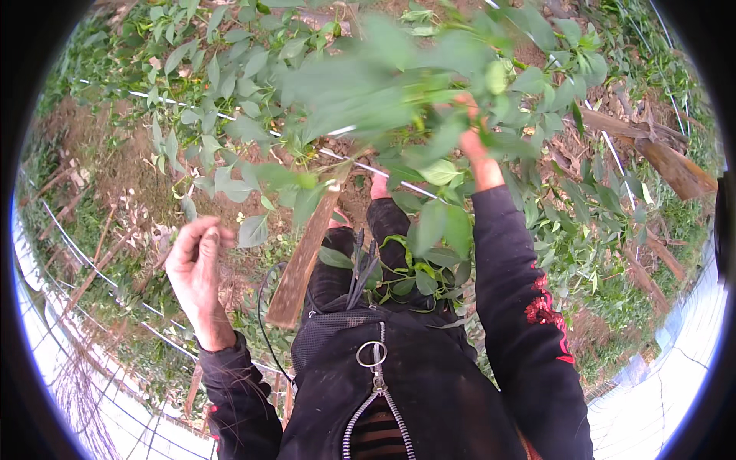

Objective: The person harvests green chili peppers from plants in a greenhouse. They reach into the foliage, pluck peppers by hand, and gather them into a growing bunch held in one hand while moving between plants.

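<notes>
My left hand (198, 270) is raised at the left, apart from the stake. Its fingers are curled against the thumb, and I see nothing between them. My right hand (476, 144) reaches into the leafy top of a green plant that looks like a pepper plant (443, 224). Leaves hide part of its fingers, so its grip cannot be made out. Blurred foliage (374, 86) spreads in front of and beside that hand. Between my hands stands a flat wooden stake (305, 259), with white twine (397, 183) running across near its far end.
More leafy plants (241, 63) grow in rows over brown soil (115, 149). Another wooden stake (673, 161) leans at the right, near more white line (612, 149). A black mesh pouch (328, 336) hangs at my waist, with dark cable-like pieces (362, 267) sticking up behind it.
</notes>
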Tool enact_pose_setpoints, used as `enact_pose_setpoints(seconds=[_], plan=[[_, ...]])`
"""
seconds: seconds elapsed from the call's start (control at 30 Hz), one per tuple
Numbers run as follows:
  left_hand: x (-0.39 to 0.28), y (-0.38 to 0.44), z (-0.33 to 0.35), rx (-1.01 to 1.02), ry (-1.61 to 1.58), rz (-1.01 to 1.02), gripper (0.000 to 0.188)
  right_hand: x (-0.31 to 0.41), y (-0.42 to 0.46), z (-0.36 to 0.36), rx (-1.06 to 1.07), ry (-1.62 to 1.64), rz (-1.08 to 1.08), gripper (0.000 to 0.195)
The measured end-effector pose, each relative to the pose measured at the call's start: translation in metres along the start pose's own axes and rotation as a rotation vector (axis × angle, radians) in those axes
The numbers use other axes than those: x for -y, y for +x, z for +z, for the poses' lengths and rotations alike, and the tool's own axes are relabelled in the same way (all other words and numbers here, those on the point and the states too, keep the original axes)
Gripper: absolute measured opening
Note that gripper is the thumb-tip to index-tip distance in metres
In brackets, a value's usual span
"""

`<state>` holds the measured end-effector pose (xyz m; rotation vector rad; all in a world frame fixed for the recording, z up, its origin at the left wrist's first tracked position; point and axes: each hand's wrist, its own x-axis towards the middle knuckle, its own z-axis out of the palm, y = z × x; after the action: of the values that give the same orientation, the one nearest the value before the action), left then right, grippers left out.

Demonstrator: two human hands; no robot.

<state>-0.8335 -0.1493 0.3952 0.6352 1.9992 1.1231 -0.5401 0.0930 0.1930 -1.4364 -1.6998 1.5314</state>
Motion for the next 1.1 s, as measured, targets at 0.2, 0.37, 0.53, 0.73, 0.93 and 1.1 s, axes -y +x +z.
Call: enact_pose_setpoints(seconds=[0.2, 0.37, 0.53, 0.73, 0.93, 1.1], plan=[[-0.048, 0.068, 0.057, 0.298, 0.137, 0.146, 0.011, -0.031, -0.065, -0.083, -0.129, 0.48, 0.343, 0.038], [-0.026, 0.136, 0.163, 0.812, 0.716, 0.591, 0.013, -0.097, -0.098, -0.077, -0.191, 0.911, 0.373, 0.029], [0.019, 0.146, 0.261, 0.954, 0.874, 0.825, 0.025, -0.127, -0.118, -0.066, -0.088, 1.084, 0.311, 0.032], [0.045, 0.122, 0.309, 1.062, 0.909, 0.818, 0.046, -0.107, -0.119, -0.046, -0.107, 1.066, 0.347, 0.032], [0.046, 0.124, 0.328, 1.07, 0.947, 0.701, 0.017, -0.106, -0.112, -0.051, -0.042, 1.05, 0.286, 0.039], [-0.026, 0.148, 0.297, 0.862, 0.878, 0.77, 0.023, -0.09, -0.075, -0.078, -0.141, 0.954, 0.498, 0.026]])
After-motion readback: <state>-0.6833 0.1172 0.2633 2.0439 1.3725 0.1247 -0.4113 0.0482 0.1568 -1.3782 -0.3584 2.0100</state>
